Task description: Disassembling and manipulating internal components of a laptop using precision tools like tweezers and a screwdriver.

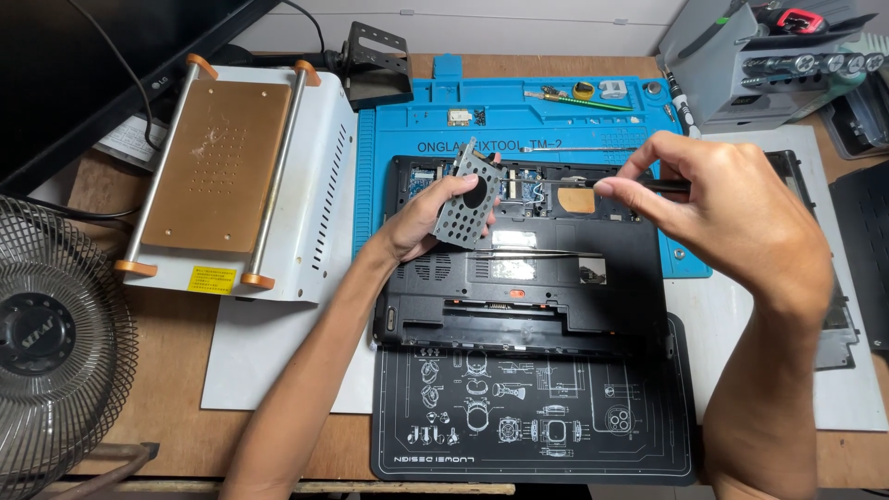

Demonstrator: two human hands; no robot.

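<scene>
Black mat [532, 407] with white line drawings sits nearest the camera, below both forearms, on the wooden tabletop [176, 426]. Just above it lies an opened black laptop base [528, 296], underside up, boards exposed at its far end.

Left hand [421, 218]: closed on a perforated grey metal drive bracket [468, 194], thumb on the near face and fingers behind, held tilted above the laptop base's far-left bay. Bracket is off the laptop, in the air.

Right hand [713, 208]: fingers pinched on a thin dark tool [662, 185], likely a screwdriver shaft; tip is hidden behind the fingers, so can't tell what it touches. Hand hovers over the far-right part of the laptop base, right of the bracket, apart from it.

Beyond both hands: blue silicone work mat [519, 116] under the laptop's far edge, small parts and a green-handled tool [579, 100] in its top trays. Left of the left hand: white heating-plate unit [241, 176] with a copper-coloured plate and orange end caps. Further left and nearer: wire fan guard [56, 343]. Far left beyond: dark monitor edge [102, 65]. Beyond the right hand: grey tool rack [759, 65]. Right of the right hand: another dark panel [833, 278] on a white sheet [741, 324].
</scene>
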